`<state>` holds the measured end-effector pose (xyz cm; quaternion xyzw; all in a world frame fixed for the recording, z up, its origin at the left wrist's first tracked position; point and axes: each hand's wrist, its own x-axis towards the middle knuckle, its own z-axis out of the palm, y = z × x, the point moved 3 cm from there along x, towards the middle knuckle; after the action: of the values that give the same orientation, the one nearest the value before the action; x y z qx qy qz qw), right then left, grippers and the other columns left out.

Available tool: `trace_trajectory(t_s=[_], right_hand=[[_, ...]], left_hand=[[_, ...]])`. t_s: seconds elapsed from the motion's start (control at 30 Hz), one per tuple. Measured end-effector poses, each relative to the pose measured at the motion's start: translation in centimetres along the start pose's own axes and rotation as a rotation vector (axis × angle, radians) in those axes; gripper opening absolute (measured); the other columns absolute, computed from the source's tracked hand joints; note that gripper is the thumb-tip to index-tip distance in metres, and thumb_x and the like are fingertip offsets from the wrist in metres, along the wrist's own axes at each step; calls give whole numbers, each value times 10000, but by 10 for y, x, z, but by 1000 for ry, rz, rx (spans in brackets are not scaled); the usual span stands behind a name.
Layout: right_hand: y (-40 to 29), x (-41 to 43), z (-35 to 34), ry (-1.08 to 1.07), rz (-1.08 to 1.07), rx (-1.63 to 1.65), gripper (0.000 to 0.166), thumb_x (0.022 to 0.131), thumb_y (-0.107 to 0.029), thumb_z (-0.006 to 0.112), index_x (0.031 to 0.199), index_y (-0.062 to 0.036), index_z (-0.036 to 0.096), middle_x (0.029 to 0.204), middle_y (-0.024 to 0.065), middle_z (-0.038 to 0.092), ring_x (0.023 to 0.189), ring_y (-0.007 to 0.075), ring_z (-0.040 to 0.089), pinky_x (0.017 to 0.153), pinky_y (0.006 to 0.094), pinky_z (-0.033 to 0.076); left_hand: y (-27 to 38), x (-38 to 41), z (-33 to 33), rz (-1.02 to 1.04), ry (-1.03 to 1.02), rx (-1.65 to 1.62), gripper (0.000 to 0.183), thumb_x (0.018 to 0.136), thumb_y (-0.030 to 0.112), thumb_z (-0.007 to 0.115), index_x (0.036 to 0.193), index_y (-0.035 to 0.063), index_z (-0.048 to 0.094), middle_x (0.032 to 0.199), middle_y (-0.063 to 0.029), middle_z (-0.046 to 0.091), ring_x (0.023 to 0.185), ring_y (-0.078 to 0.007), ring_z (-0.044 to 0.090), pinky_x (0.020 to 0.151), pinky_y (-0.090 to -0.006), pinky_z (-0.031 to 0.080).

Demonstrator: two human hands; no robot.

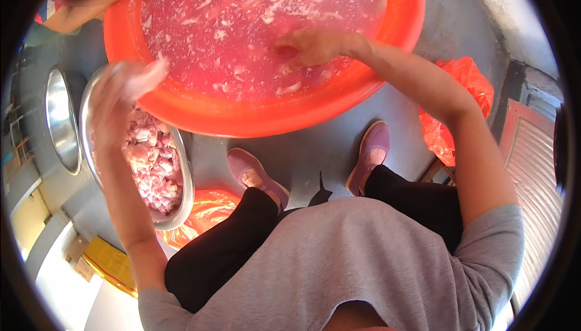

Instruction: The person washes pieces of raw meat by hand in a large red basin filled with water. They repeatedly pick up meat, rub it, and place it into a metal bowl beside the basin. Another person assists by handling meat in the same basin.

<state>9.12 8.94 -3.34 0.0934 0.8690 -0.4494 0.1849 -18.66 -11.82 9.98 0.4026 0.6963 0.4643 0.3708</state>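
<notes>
A large red-orange plastic tub [254, 120] stands before me. It is filled with pinkish water [195, 54] in which many pale scraps of raw meat [290, 89] float. Over the near part of the water, my right hand [313, 47] bends down with its fingertips at or under the surface; whether they hold anything is hidden. My left hand [111, 90], blurred by motion, is raised beside the tub's left rim. A pale, blurred piece of raw meat [150, 77] sticks out from its fingers. Below that hand is a steel basin [186, 195] heaped with pink meat pieces [154, 163].
Another person's arm [86, 15] reaches over the tub's far left rim. An empty-looking steel bowl [61, 117] stands left of the basin. Red plastic bags lie by the basin [213, 208] and at right [467, 81]. A ribbed panel [529, 167] stands far right.
</notes>
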Motion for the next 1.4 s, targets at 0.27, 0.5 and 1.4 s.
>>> trace_trajectory(t_s=[0.27, 0.5, 1.4], right_hand=[[-14, 14, 16, -52, 77, -333, 704, 714, -331, 690, 1299, -48, 422, 1224, 200, 517, 1148, 332, 488, 942, 414, 394], [-37, 31, 12, -671, 244, 96, 558, 697, -271, 712, 1187, -61, 548, 1046, 120, 608, 944, 236, 576, 793, 369, 473], [-6, 17, -14, 136, 162, 719, 367, 861, -373, 614, 1000, -36, 572, 887, 53, 587, 848, 136, 562, 715, 317, 470]], left_hand=[[15, -114, -127, -489, 184, 1114, 327, 899, 273, 571, 1103, 19, 586, 1055, -98, 631, 1015, -156, 550, 906, -314, 399], [25, -54, -57, -69, 143, 925, 323, 898, 223, 575, 1150, 22, 556, 1101, -81, 607, 981, -160, 584, 846, -285, 453], [-71, 66, 180, -487, -302, -317, 307, 925, 299, 530, 1073, 31, 548, 1000, -82, 608, 875, -154, 606, 764, -293, 510]])
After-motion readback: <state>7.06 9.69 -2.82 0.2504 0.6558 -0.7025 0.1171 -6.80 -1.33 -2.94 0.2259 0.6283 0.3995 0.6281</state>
